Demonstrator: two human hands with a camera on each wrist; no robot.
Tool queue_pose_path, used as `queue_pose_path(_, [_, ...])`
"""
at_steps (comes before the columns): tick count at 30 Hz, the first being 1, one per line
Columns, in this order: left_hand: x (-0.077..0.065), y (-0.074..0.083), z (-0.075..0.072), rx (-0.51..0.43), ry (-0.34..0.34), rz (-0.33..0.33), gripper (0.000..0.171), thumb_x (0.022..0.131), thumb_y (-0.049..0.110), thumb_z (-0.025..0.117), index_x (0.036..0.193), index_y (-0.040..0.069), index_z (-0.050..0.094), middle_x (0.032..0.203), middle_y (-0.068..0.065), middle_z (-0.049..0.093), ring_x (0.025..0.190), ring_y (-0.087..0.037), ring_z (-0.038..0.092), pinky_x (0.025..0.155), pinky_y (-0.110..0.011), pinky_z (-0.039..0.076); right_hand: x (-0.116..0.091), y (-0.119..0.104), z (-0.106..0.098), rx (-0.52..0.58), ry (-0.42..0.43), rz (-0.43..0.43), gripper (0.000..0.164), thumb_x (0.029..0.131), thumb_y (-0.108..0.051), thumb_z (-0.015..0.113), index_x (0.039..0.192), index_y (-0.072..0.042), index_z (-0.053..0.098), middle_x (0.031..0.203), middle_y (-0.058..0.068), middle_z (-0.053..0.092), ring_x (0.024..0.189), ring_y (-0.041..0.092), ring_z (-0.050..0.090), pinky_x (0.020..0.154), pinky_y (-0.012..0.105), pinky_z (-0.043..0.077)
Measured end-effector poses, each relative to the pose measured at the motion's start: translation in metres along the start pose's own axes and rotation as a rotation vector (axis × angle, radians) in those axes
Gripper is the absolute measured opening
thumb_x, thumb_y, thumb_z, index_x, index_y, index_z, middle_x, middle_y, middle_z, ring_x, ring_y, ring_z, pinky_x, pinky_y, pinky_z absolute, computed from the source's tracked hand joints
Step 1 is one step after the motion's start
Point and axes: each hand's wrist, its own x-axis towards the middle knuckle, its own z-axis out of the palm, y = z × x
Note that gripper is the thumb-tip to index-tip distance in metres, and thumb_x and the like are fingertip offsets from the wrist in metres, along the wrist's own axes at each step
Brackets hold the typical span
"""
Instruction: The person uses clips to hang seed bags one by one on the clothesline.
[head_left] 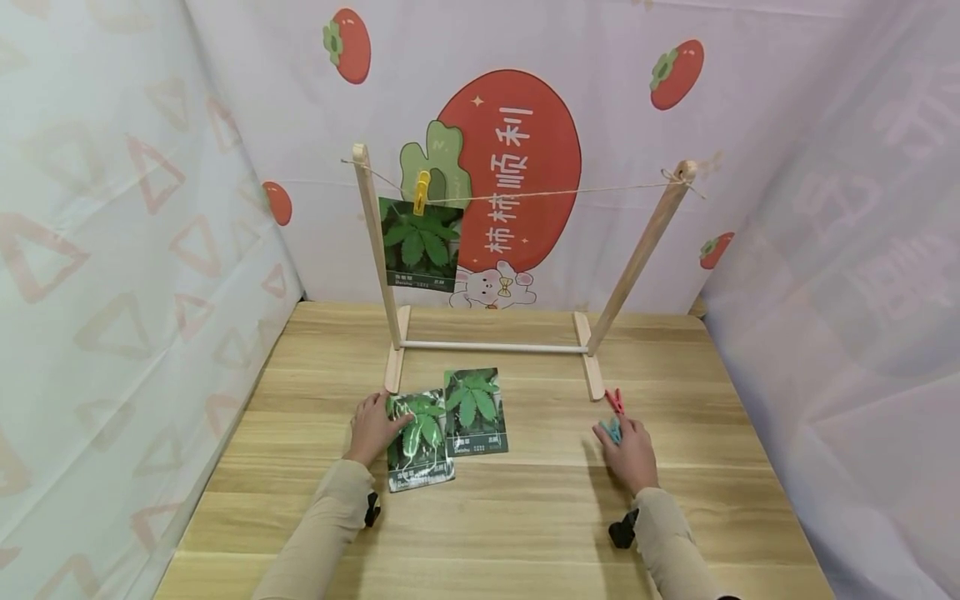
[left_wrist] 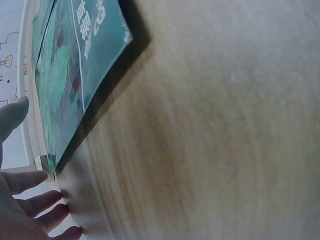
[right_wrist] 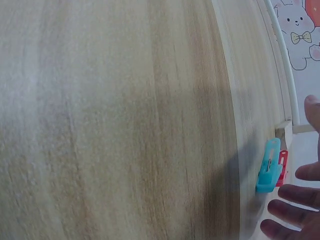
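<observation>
Backdrop: white cloth (head_left: 600, 42) printed with red persimmons and a small rabbit, behind a wood-grain table (head_left: 525, 533).
Stand: two wooden posts (head_left: 641, 254) on feet, joined low down by a pale bar (head_left: 495, 346), with a string (head_left: 555, 193) tied between their tops.
String's load: one leaf-print packet (head_left: 420, 250), hung near the left post by a yellow clip (head_left: 422, 193).
Packets on the table: two more, lying side by side in front of the stand — the left packet (head_left: 420, 457) nearer the person and shinier, the right packet (head_left: 476, 417) a little farther off.
Left hand (head_left: 373, 429): at the far left corner of the left packet, thumb over the print, fingers spread wide; whether it touches, I cannot tell.
Right hand (head_left: 630, 457): beside the teal clip (head_left: 611, 431), fingers apart and the grip wide — contact is unclear.
Red clip (head_left: 616, 401): on the table just beyond the teal one, near the stand's right foot.
</observation>
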Motion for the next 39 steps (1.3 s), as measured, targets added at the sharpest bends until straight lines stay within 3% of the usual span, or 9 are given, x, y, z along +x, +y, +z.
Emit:
queue_pose_path(10, [0.001,0.000,0.002,0.054,-0.008,-0.033,0.085,0.084,0.043,0.074,0.142,-0.008,0.040,0.145,-0.032,0.038,0.134,-0.050,0.034,0.105,-0.066,0.031,0.001,0.003,0.002,-0.091,-0.022,0.018,0.069,0.097,-0.042,0.056,0.137,0.013,0.043,0.130,0.037,0.046,0.116,0.049,0.047,0.094,0.060,0.043])
queue_pose_path(19, [0.006,-0.005,0.001,0.123,0.035,0.011,0.076,0.078,0.040,0.081,0.129,-0.009,0.053,0.134,-0.031,0.048,0.123,-0.048,0.045,0.101,-0.061,0.038,0.008,-0.001,0.007,-0.171,-0.002,0.039,0.065,0.094,-0.042,0.061,0.129,0.012,0.052,0.121,0.035,0.049,0.106,0.047,0.048,0.082,0.058,0.045])
queue_pose_path(24, [0.005,-0.006,0.002,0.085,0.042,0.010,0.073,0.075,0.037,0.083,0.127,-0.007,0.055,0.130,-0.029,0.050,0.120,-0.045,0.046,0.099,-0.060,0.039,0.009,-0.006,0.006,-0.190,0.013,0.068,0.061,0.093,-0.041,0.064,0.123,0.012,0.056,0.116,0.034,0.051,0.102,0.047,0.050,0.079,0.057,0.045])
queue_pose_path(30, [0.005,-0.010,0.000,0.051,0.062,0.018,0.067,0.074,0.029,0.085,0.122,-0.008,0.056,0.112,-0.027,0.057,0.104,-0.040,0.051,0.090,-0.050,0.043,0.012,-0.010,0.009,-0.201,0.044,0.097,0.061,0.091,-0.042,0.066,0.121,0.011,0.058,0.113,0.032,0.052,0.102,0.047,0.050,0.079,0.057,0.045])
queue_pose_path(39, [0.003,-0.012,-0.006,-0.122,-0.038,-0.058,0.063,0.082,0.018,0.079,0.130,-0.007,0.048,0.115,-0.028,0.062,0.100,-0.038,0.062,0.084,-0.050,0.051,0.017,-0.008,0.017,-0.229,0.131,0.119,0.059,0.089,-0.043,0.068,0.114,0.010,0.061,0.107,0.031,0.054,0.095,0.046,0.053,0.075,0.057,0.045])
